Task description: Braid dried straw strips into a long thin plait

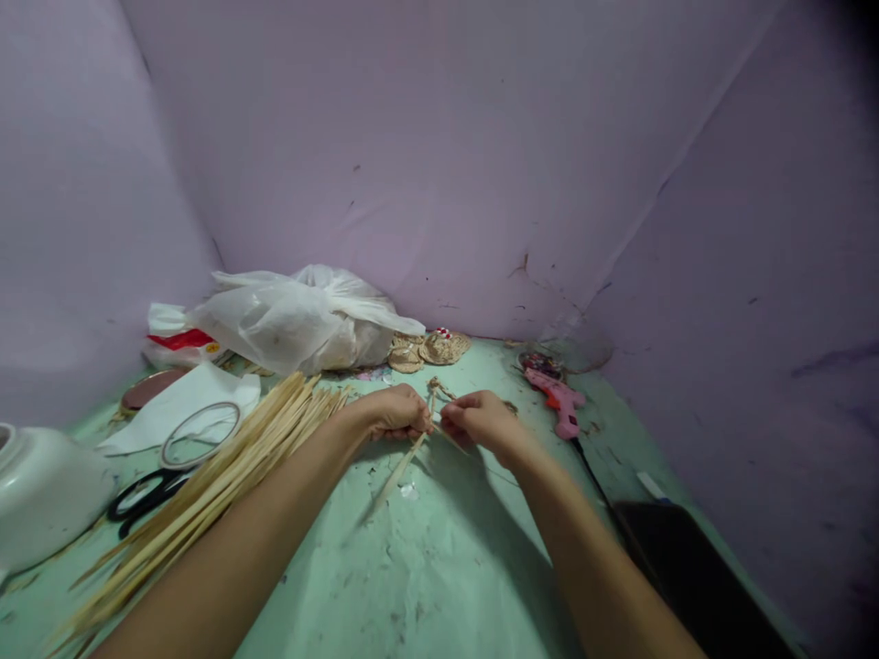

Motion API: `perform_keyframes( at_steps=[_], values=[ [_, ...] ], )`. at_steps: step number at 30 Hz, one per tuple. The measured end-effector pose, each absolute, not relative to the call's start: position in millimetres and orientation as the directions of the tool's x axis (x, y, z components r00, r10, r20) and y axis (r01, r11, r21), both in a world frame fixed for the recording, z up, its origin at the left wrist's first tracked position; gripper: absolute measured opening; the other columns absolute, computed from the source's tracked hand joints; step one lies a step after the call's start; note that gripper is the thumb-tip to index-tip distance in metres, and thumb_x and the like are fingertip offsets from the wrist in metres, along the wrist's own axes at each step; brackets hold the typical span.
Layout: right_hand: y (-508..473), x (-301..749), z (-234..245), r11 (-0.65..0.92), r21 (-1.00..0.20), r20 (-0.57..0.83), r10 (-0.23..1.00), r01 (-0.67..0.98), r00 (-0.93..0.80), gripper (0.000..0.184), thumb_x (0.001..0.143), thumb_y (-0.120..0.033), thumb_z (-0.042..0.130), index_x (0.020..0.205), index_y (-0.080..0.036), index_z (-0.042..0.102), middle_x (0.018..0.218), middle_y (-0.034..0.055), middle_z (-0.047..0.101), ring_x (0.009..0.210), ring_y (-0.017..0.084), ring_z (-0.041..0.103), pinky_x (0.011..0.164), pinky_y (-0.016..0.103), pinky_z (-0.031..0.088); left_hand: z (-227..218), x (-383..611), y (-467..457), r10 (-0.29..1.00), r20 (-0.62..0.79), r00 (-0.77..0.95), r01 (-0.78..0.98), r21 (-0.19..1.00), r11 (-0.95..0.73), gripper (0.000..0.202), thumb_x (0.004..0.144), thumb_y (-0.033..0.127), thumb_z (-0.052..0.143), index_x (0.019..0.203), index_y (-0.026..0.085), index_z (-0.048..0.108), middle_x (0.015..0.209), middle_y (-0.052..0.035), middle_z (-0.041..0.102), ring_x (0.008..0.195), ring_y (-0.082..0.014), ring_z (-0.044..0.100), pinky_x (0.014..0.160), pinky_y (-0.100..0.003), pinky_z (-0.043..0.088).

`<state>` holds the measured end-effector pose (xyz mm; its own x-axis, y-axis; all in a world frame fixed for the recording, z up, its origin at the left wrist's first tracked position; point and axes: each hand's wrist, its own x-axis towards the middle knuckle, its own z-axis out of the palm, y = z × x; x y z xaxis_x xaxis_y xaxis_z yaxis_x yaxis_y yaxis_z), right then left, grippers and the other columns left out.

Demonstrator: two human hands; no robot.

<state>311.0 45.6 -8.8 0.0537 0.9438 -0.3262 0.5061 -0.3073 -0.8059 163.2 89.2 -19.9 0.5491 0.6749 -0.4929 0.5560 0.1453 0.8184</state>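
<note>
Near the middle of the green table my left hand [402, 412] is closed, its fingers pinching a braid of dried straw [434, 392]. A loose flat straw end [399, 476] hangs down from it toward me. Close to its right, my right hand [477, 419] is closed too, thumb and fingers pinched on a thin straw strand of the same braid. The braid's twisted upper end curls on the table just beyond both hands. Beside and partly under my left forearm lies a bundle of long pale straw strips [257, 476].
A tied white plastic bag [302, 316] and small woven straw hats [443, 348] sit against the wall. Black-handled scissors [147, 494], a tape roll [200, 435] and a white pot [48, 499] are left. A pink glue gun [559, 398] and a black flat object [693, 577] are right.
</note>
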Motion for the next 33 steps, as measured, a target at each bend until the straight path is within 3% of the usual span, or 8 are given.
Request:
perform_keyframes(
  at_steps=[3, 7, 11, 18, 22, 25, 27, 33],
  values=[
    [48, 299, -26, -0.355, -0.853, -0.399, 0.916, 0.382, -0.037, 0.012, 0.066, -0.017, 0.046, 0.058, -0.013, 0.054, 0.044, -0.0015, 0.046, 0.037, 0.006, 0.037, 0.039, 0.019, 0.026, -19, 164, 89, 0.661, -0.49, 0.568, 0.559, 0.819, 0.127, 0.005, 0.054, 0.018, 0.05, 0.052, 0.014, 0.049, 0.036, 0.0061, 0.037, 0.029, -0.0039, 0.025, 0.033, -0.019, 0.016],
    [48, 295, -35, -0.312, -0.839, -0.344, 0.939, 0.447, 0.01, 0.011, 0.06, -0.016, 0.049, 0.049, -0.014, 0.05, 0.036, -0.0055, 0.034, 0.033, 0.004, 0.025, 0.036, 0.02, 0.016, -19, 168, 87, 0.691, -0.497, 0.525, 0.622, 0.778, 0.087, 0.006, 0.053, 0.017, 0.048, 0.054, 0.014, 0.053, 0.037, 0.005, 0.041, 0.03, -0.0051, 0.027, 0.033, -0.02, 0.018],
    [49, 298, -43, -0.291, -0.83, -0.316, 0.948, 0.475, 0.028, 0.012, 0.059, -0.016, 0.049, 0.047, -0.014, 0.05, 0.037, -0.0048, 0.035, 0.035, 0.005, 0.026, 0.037, 0.021, 0.017, -19, 170, 85, 0.779, -0.488, 0.393, 0.769, 0.639, 0.012, 0.007, 0.051, 0.014, 0.049, 0.049, 0.013, 0.055, 0.037, 0.0025, 0.045, 0.032, -0.0061, 0.031, 0.035, -0.02, 0.024],
    [39, 295, -43, -0.252, -0.899, -0.25, 0.967, 0.357, 0.053, 0.017, 0.062, -0.018, 0.046, 0.045, -0.016, 0.046, 0.037, -0.0041, 0.032, 0.036, 0.007, 0.023, 0.039, 0.024, 0.013, -1, 142, 85, 0.804, -0.43, 0.411, 0.826, 0.548, -0.13, 0.008, 0.051, 0.017, 0.051, 0.046, 0.015, 0.058, 0.039, 0.0003, 0.049, 0.038, -0.0088, 0.039, 0.038, -0.02, 0.027],
    [37, 294, -46, -0.22, -0.902, -0.195, 0.975, 0.372, 0.104, 0.015, 0.061, -0.018, 0.047, 0.046, -0.016, 0.048, 0.039, -0.0034, 0.035, 0.037, 0.007, 0.025, 0.039, 0.023, 0.015, 15, 125, 64, 0.873, -0.404, 0.275, 0.935, 0.325, -0.144, 0.01, 0.048, 0.012, 0.053, 0.054, 0.013, 0.062, 0.055, -0.0073, 0.06, 0.05, -0.0181, 0.053, 0.045, -0.025, 0.035],
    [41, 294, -52, -0.191, -0.914, -0.175, 0.982, 0.358, 0.075, 0.016, 0.062, -0.022, 0.047, 0.047, -0.016, 0.048, 0.038, -0.0043, 0.033, 0.036, 0.007, 0.025, 0.038, 0.022, 0.015, 19, 124, 37, 0.982, -0.159, 0.1, 0.989, 0.127, -0.08, 0.019, 0.055, 0.012, 0.052, 0.068, 0.013, 0.064, 0.077, -0.0139, 0.065, 0.071, -0.0257, 0.059, 0.054, -0.029, 0.039],
    [43, 294, -55, -0.168, -0.92, -0.16, 0.986, 0.354, 0.055, 0.014, 0.06, -0.021, 0.049, 0.048, -0.015, 0.05, 0.038, -0.0042, 0.036, 0.036, 0.007, 0.027, 0.038, 0.021, 0.017, 14, 128, 16, 0.998, -0.024, 0.051, 0.99, 0.13, -0.047, 0.019, 0.065, 0.019, 0.046, 0.071, 0.016, 0.064, 0.079, -0.0124, 0.065, 0.076, -0.0253, 0.059, 0.058, -0.03, 0.038],
    [41, 292, -48, -0.181, -0.907, -0.14, 0.981, 0.379, 0.133, 0.01, 0.057, -0.014, 0.048, 0.05, -0.013, 0.055, 0.036, -0.0047, 0.036, 0.036, 0.006, 0.028, 0.038, 0.02, 0.019, -23, 137, -30, 0.986, 0.043, 0.164, 0.937, 0.305, -0.169, 0.029, 0.08, 0.029, 0.031, 0.077, 0.022, 0.059, 0.077, -0.0052, 0.065, 0.075, -0.0191, 0.059, 0.06, -0.026, 0.036]
  ],
)
